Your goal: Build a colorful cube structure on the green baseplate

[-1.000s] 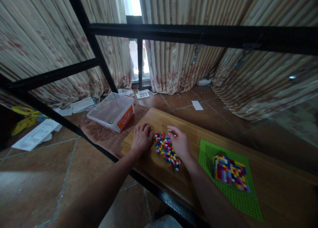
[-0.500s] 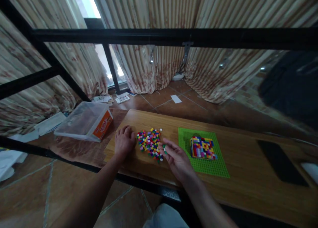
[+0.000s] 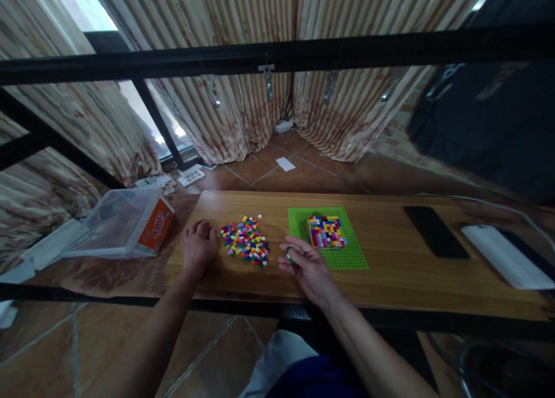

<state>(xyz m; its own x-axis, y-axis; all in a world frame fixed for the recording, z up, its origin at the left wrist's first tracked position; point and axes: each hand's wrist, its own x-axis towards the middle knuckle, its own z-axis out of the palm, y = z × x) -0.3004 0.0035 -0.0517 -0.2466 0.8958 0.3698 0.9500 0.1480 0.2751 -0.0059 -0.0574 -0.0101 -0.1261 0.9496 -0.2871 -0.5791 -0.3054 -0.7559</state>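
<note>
My right hand is raised over the table between the brick pile and the green baseplate. Its thumb and fingers pinch a small green toy brick. My left hand rests on the tabletop just left of the pile, fingers loosely bent and somewhat apart, with nothing seen in it. The loose pile of small multicoloured bricks lies between my hands. On the green studded baseplate stands a low, rectangular block built of mixed-colour bricks. My right hand covers the baseplate's lower left corner.
A clear plastic box with an orange label stands left of the wooden table. A dark flat slab and a white object lie at the right. A black metal bar crosses in front of the curtains.
The view has turned to the right. My right hand has moved away from the pile towards the baseplate with the green brick. My left hand stays beside the pile.
</note>
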